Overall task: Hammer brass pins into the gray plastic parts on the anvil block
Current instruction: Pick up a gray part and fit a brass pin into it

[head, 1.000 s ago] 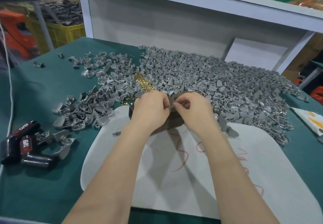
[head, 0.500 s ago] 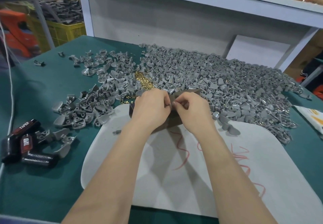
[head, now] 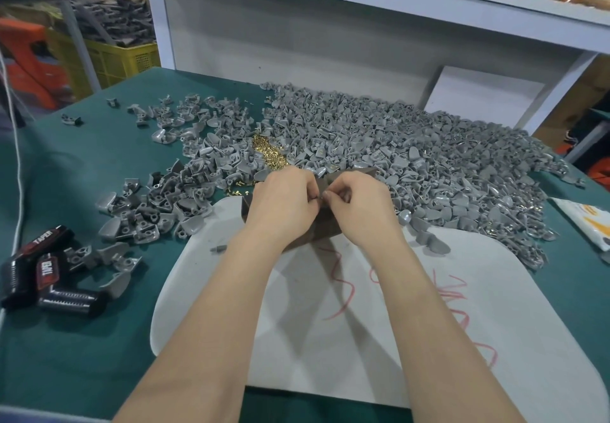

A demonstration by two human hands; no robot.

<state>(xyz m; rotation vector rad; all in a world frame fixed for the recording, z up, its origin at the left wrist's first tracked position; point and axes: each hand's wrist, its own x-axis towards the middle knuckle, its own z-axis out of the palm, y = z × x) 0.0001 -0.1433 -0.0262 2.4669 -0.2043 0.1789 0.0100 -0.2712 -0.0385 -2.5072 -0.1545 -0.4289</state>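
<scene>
Both hands are over the anvil block, which stands on the far edge of the white mat, right against the gray parts heap.

Grip: the left hand and right hand are both closed down narrow. Fingers are curled, tips meeting, pinching a small piece between them just above the block. Fingers hide most of it, so we can't tell if it's a part, a pin or both. Our read: a pin is being started by hand before any hammering. Neither hand holds a hammer.

Layout, as we judge it:
- The brass pins sit in a small pile just beyond the left hand, touching the parts, so the reach is short.
- The big heap runs right and back, and a looser pile lies left of the block. Brass glints show in the right heap, so that may be the pinned stock; we're not sure.
- The mat under the block probably spares the table and damps the blows.

Writing:
- The black tools near the left table edge carry red labels reading "TAPER".
- The red scribbles on the mat aren't legible.
- The white-and-orange packet is at the right edge; its print is unreadable.
</scene>
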